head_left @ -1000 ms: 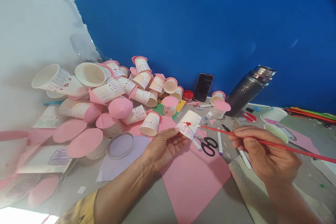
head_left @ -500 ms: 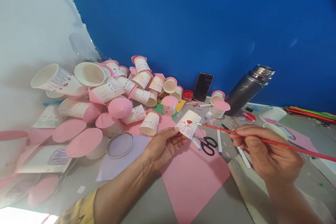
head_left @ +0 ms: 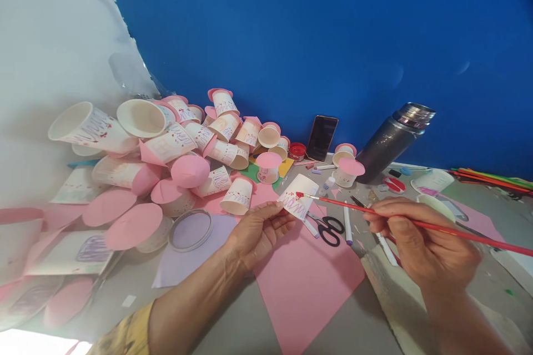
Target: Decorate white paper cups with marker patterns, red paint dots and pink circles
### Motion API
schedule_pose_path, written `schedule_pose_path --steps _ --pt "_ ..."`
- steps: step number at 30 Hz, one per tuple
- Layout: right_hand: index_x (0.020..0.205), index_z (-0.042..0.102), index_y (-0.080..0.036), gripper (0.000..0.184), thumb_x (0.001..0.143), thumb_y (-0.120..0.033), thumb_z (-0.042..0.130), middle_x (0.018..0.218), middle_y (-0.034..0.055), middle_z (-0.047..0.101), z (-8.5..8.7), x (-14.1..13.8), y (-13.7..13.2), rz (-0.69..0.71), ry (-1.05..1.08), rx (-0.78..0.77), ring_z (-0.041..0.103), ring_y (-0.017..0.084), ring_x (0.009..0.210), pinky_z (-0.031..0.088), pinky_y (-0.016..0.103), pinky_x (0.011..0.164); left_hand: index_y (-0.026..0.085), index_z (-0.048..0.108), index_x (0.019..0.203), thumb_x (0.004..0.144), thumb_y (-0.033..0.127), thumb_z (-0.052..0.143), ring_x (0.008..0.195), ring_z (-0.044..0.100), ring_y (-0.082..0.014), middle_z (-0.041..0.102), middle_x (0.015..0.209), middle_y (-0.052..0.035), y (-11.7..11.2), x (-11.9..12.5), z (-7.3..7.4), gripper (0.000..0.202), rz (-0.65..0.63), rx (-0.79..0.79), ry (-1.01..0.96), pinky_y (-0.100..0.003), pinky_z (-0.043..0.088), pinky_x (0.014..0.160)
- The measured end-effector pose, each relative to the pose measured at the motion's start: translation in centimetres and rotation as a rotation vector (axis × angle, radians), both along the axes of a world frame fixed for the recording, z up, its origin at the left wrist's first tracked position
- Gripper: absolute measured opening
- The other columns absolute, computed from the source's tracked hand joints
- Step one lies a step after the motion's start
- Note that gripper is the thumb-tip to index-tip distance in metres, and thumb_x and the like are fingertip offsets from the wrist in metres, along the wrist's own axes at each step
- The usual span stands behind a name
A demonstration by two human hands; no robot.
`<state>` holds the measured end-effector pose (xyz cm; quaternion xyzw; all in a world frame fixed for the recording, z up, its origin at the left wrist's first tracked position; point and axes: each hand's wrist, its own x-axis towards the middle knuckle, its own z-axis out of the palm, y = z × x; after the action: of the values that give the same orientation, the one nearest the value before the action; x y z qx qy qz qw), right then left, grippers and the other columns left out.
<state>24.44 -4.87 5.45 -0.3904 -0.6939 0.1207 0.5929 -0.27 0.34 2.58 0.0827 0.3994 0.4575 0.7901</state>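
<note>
In the middle of the head view, my left hand pinches the lower edge of a white paper cup, tilted and marked with purple squiggles and red dabs. Between the fingers of my right hand is a long red paintbrush. Its red-wet tip meets the cup's side, or hovers just off it; I cannot tell which. Just below the cup lie black-handled scissors and a white marker. A pink paper sheet spreads beneath both.
Decorated paper cups with pink paper tops pile up on the left. A tape ring rests on lilac paper. Toward the back stand a phone and a dark metal bottle. A cloth lies under my right hand.
The brush tip has shifted very slightly left on the cup. Both hands keep their grips, and everything else looks the same.
</note>
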Motion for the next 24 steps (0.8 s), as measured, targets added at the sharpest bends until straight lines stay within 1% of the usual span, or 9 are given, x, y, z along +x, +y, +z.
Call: schedule_pose_path --steps 4,9,12,18,24 --pt "0.106 0.08 -0.025 0.021 0.098 -0.015 0.064 0.088 0.0026 0.078 -0.26 0.12 0.07 0.005 0.004 0.008 0.07 0.017 0.066 0.058 0.029 0.05 0.004 0.072 0.084 0.096 0.002 0.058 0.071 0.075 -0.0186 0.076 0.081 -0.0166 0.02 -0.06 0.1 0.019 0.004 0.006 -0.008 -0.029 0.063 0.071" --pt "0.104 0.081 -0.026 0.017 0.098 -0.019 0.067 0.085 0.0037 0.076 -0.12 0.05 -0.13 -0.062 0.058 0.036 0.07 0.02 0.065 0.058 0.034 0.051 0.004 0.073 0.088 0.096 0.002 0.057 0.073 0.076 -0.0191 0.077 0.086 -0.0165 0.02 -0.11 0.12 0.018 0.016 -0.004 -0.015 -0.029 0.064 0.071" --pt "0.103 0.081 -0.028 0.017 0.098 -0.021 0.066 0.084 0.0039 0.076 0.02 0.03 -0.29 -0.075 0.043 0.012 0.069 0.021 0.064 0.058 0.036 0.05 0.004 0.073 0.09 0.097 0.003 0.058 0.073 0.075 -0.0187 0.077 0.087 -0.0165 0.07 -0.12 0.13 0.017 0.028 -0.023 -0.028 -0.029 0.064 0.071" --pt "0.105 0.08 -0.028 0.02 0.101 -0.02 0.063 0.082 0.0037 0.076 0.07 0.02 -0.33 -0.025 0.015 0.0 0.068 0.021 0.064 0.055 0.036 0.048 0.005 0.072 0.095 0.098 0.005 0.058 0.071 0.074 -0.0179 0.076 0.084 -0.0152 0.23 -0.13 0.2 0.015 0.045 -0.052 -0.064 -0.028 0.065 0.069" --pt "0.109 0.08 -0.028 0.023 0.099 -0.015 0.063 0.088 0.0023 0.077 -0.28 -0.04 -0.18 0.017 -0.003 0.025 0.07 0.019 0.069 0.058 0.033 0.052 0.004 0.072 0.096 0.099 0.005 0.058 0.071 0.075 -0.0179 0.076 0.082 -0.0145 0.3 -0.16 0.16 0.015 0.043 -0.046 -0.072 -0.028 0.066 0.068"
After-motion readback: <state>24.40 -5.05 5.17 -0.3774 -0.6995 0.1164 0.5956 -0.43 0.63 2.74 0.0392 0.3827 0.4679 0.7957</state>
